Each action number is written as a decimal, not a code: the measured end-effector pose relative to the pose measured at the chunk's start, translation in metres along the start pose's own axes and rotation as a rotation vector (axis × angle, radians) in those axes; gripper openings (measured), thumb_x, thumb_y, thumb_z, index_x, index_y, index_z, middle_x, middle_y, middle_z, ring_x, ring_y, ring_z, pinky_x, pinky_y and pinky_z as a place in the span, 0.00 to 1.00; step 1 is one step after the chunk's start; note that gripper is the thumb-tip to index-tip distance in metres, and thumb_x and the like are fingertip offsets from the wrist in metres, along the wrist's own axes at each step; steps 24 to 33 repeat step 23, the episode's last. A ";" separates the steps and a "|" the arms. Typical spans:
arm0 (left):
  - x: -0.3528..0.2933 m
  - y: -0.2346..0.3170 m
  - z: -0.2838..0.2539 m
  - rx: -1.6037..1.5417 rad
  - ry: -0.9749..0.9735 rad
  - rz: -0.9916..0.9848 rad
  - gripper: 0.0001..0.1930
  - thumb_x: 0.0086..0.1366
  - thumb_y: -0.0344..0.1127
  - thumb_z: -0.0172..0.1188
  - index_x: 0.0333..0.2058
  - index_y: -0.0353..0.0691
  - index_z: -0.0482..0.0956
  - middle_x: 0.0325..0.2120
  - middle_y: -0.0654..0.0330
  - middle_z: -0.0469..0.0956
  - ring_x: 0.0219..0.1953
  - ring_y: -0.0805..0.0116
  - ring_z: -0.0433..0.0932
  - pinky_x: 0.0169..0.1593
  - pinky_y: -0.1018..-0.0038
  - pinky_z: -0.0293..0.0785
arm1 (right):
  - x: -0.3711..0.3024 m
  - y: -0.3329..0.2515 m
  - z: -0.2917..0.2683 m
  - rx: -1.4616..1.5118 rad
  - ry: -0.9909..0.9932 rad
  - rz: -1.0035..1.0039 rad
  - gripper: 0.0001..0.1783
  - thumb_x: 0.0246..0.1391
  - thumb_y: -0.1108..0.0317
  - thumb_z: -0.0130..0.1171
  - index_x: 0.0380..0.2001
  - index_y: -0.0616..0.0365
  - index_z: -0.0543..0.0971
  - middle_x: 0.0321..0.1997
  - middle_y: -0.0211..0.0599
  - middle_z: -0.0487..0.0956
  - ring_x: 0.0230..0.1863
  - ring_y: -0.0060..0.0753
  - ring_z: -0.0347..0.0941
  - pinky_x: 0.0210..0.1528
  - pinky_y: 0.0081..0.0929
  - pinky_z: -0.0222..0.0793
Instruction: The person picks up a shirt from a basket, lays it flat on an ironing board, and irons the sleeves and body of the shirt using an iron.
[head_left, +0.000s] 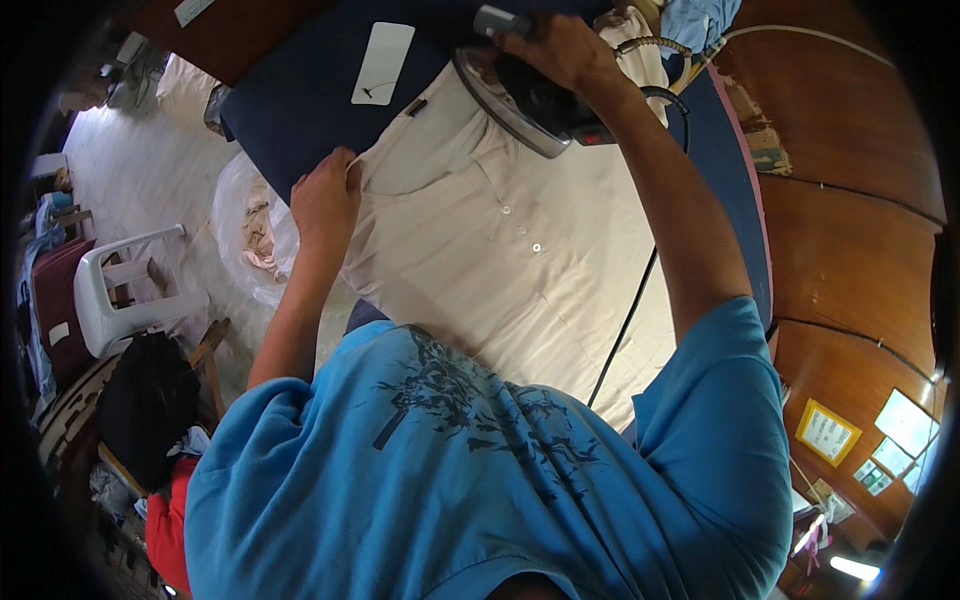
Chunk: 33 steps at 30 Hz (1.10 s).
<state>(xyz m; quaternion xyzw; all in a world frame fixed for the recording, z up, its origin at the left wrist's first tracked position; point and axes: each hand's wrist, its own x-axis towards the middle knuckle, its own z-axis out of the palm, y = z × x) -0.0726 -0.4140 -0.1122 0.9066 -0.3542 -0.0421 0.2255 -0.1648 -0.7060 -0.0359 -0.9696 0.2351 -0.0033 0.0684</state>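
A cream blouse (440, 245) with a buttoned placket lies spread over a dark blue padded ironing surface (290, 110). My right hand (565, 55) is wrapped round the handle of a steam iron (530, 110), near the far right of the garment. The iron's sole edge is tilted into view over the blouse by the neckline; whether it touches the cloth I cannot tell. At the blouse's left edge, by the neck opening, my left hand (328, 190) pinches the fabric between thumb and fingers. The iron's black cord (640, 285) runs across the blouse toward my body.
A white card (383, 63) lies on the blue surface beyond the blouse. Left of the board, a clear plastic bag (255, 230) of cloth sits on the floor, with a white plastic stool (120, 285) farther left. Brown wood panelling (850, 245) stands along the right.
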 end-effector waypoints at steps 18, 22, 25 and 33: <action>0.024 -0.017 0.024 -0.046 0.268 -0.076 0.08 0.54 0.39 0.54 0.32 0.47 0.74 0.20 0.62 0.77 0.25 0.60 0.76 0.40 0.66 0.67 | -0.020 0.013 -0.008 0.170 0.068 -0.128 0.27 0.51 0.42 0.49 0.41 0.54 0.75 0.38 0.49 0.77 0.40 0.50 0.74 0.45 0.35 0.68; 0.025 -0.017 0.025 -0.105 0.248 -0.069 0.12 0.53 0.42 0.56 0.35 0.46 0.74 0.23 0.62 0.78 0.29 0.62 0.77 0.42 0.66 0.67 | -0.060 0.025 -0.015 0.002 -0.128 0.190 0.36 0.47 0.37 0.47 0.49 0.54 0.70 0.44 0.54 0.74 0.45 0.48 0.73 0.46 0.37 0.67; 0.026 -0.020 0.026 -0.098 0.251 -0.058 0.13 0.53 0.43 0.57 0.36 0.45 0.75 0.24 0.62 0.79 0.31 0.63 0.77 0.43 0.66 0.67 | -0.066 0.025 -0.015 0.002 -0.131 0.197 0.36 0.47 0.37 0.47 0.49 0.54 0.70 0.44 0.54 0.74 0.45 0.48 0.73 0.46 0.37 0.67; 0.026 -0.020 0.026 -0.098 0.251 -0.058 0.13 0.53 0.43 0.57 0.36 0.45 0.75 0.24 0.62 0.79 0.31 0.63 0.77 0.43 0.66 0.67 | -0.066 0.025 -0.015 0.002 -0.131 0.197 0.36 0.47 0.37 0.47 0.49 0.54 0.70 0.44 0.54 0.74 0.45 0.48 0.73 0.46 0.37 0.67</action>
